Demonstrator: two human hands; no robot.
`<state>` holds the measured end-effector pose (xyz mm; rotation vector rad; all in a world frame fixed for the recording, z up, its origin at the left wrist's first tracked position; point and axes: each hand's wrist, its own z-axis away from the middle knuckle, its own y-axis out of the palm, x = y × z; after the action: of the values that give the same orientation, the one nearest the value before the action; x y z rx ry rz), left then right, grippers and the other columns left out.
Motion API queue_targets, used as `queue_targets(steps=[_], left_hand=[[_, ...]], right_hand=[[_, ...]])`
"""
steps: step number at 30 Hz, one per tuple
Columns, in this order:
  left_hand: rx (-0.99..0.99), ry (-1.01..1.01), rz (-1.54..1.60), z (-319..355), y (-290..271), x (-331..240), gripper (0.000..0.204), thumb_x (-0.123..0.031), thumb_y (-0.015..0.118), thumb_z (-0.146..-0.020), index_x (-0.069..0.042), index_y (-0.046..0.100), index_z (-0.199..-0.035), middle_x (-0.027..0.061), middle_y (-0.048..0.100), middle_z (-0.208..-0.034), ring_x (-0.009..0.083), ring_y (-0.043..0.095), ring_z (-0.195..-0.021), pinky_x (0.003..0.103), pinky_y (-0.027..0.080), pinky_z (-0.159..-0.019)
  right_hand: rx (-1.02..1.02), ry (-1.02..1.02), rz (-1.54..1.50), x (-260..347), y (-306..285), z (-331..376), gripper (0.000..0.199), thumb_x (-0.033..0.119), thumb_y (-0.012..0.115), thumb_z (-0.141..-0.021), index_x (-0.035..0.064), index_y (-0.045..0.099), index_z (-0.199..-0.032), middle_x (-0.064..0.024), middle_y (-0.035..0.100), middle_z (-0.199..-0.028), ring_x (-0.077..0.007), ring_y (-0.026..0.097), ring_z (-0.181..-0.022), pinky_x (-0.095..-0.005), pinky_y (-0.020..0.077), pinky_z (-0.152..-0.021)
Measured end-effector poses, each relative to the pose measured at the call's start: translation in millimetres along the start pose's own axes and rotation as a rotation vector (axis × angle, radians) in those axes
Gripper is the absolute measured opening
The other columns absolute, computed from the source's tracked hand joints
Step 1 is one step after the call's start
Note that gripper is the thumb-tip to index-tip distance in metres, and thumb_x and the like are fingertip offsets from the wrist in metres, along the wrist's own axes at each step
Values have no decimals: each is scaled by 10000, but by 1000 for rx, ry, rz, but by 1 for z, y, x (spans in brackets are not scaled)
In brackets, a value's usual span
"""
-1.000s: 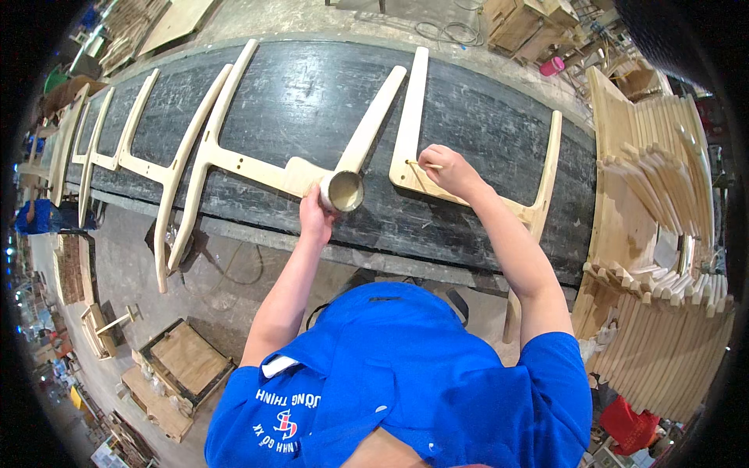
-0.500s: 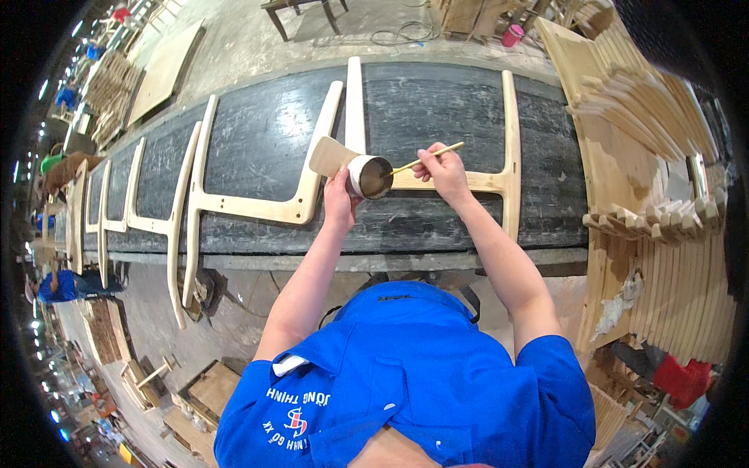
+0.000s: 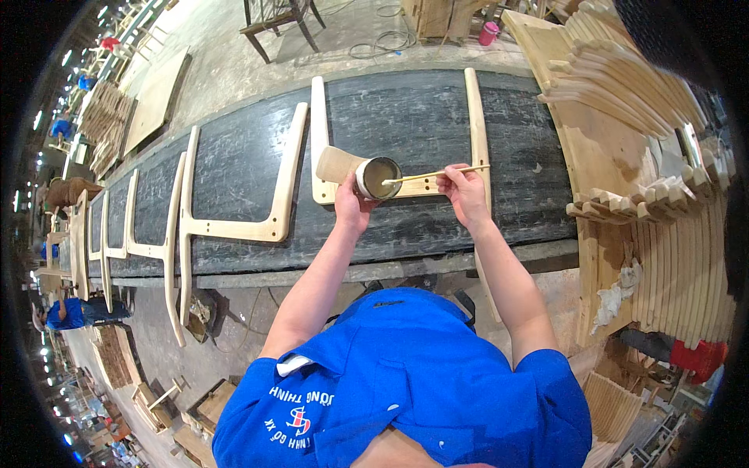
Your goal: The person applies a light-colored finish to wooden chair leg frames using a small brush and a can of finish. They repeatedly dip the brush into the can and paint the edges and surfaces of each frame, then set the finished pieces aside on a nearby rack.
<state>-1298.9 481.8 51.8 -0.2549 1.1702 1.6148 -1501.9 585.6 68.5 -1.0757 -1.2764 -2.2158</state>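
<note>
My left hand [image 3: 353, 204] is closed round a round cup [image 3: 361, 186], tilted so that its open mouth shows a greyish inside. A flat tan piece [image 3: 339, 163] sticks out from the cup's left side; how it is fixed I cannot tell. Pinched in the fingers of my right hand [image 3: 465, 193] is a thin stick [image 3: 427, 175], its pale tip just inside the cup's mouth. Behind and under both hands lies a light wooden frame [image 3: 319, 129], with dark holes in its crossbar. My hands and the cup hide part of that crossbar.
Several similar wooden frames [image 3: 290, 160] lie leftward along the black-topped table [image 3: 374, 226], some legs overhanging its near edge. Stacked wooden parts [image 3: 628, 86] stand at the right, with a white rag [image 3: 618, 296]. A dark chair [image 3: 279, 27] stands beyond the table.
The table and frames have shifted left in the picture, so my hands and cup are farther right along the nearest frame. The stick lies flatter, and its pale tip now shows.
</note>
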Motion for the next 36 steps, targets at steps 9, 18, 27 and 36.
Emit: queue_targets(steps=[9,18,27,36], left_hand=[[11,-91,-5,-16,4,37,393,-347,267,-967,-80,461,-1179,93,544,-1139,263,568,-1012,457,510,-782],[-85,-85,45,-3,-76,31,462,-377,251,-966,-58,381,-1274,135,476,-1243,333,509,-1106,544,482,-845],[-139,-14,176,28,-98,21,443,-348,243,-969,-54,369,-1276,141,443,-1263,328,493,-1118,554,470,-828],[-166,-5,153,30,-99,17,455,-350,240,-968,-45,385,-1273,150,459,-1263,337,482,-1135,592,427,-890]], right_hand=[[-113,-107,180,29,-21,-3,177,214,572,-891,75,507,-802,-77,607,-672,-131,596,-570,-232,466,-470],[110,-655,1410,25,-13,-13,210,231,607,-837,72,513,-738,-92,548,-597,-255,578,-569,-340,451,-512],[196,-636,1510,5,-14,-28,204,234,608,-830,80,494,-762,-93,549,-613,-268,585,-603,-364,457,-528],[218,-605,1437,1,-15,-40,219,245,588,-840,71,481,-764,-116,539,-619,-307,574,-626,-390,447,-544]])
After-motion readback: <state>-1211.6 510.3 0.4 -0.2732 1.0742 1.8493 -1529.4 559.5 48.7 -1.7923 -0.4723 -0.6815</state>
